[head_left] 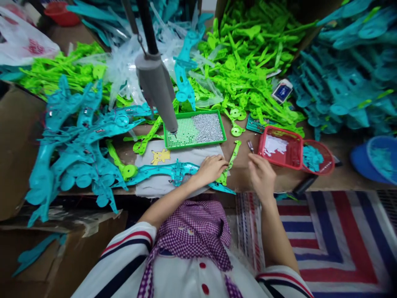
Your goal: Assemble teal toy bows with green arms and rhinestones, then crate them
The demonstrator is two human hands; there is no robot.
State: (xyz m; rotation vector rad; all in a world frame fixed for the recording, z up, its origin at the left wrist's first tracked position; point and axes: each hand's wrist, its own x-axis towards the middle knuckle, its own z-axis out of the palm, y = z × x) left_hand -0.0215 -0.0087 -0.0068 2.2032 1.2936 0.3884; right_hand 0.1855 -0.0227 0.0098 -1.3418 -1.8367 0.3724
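Fingers of left hand (211,169) clamped on green arm (231,162) near front edge of surface (238,178); right hand (261,176) just beside, grip unclear. Best kept pressed flat while fitting. One screw tray (194,129), two red baskets (281,147), one teal frame (173,171).

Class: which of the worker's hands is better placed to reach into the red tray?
Probably the right hand: it hovers just left of the red tray, while the left hand rests on the green part.
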